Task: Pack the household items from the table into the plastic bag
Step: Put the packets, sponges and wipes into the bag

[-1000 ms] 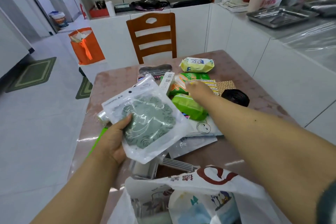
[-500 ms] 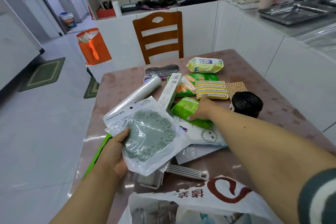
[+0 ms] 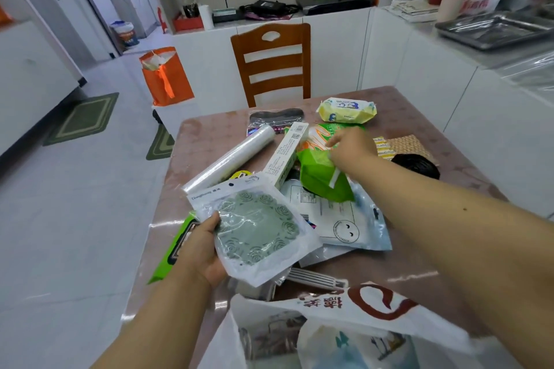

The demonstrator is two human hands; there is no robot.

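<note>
Bag [image 3: 344, 317] mouth sags nearest me, below both hands; I judge it could fold shut as things drop in, since neither hand holds it open. Red characters on its flap are too warped for me to read. My left hand [image 3: 201, 252] grips the mat pack [image 3: 257, 228], thumb on top, fingers curled beneath; its slick sleeve could slip. The header reads roughly "Longhong", I think. Beyond, my right hand [image 3: 350, 150] pinches the green pouch [image 3: 323, 177] by its top edge, lifted off the table [image 3: 209, 147]; that thin grip may let it swing and knock the box [image 3: 286, 153] just left of it. Box print is too small to read. Farthest, the wipes [image 3: 346, 111] wait.
</note>
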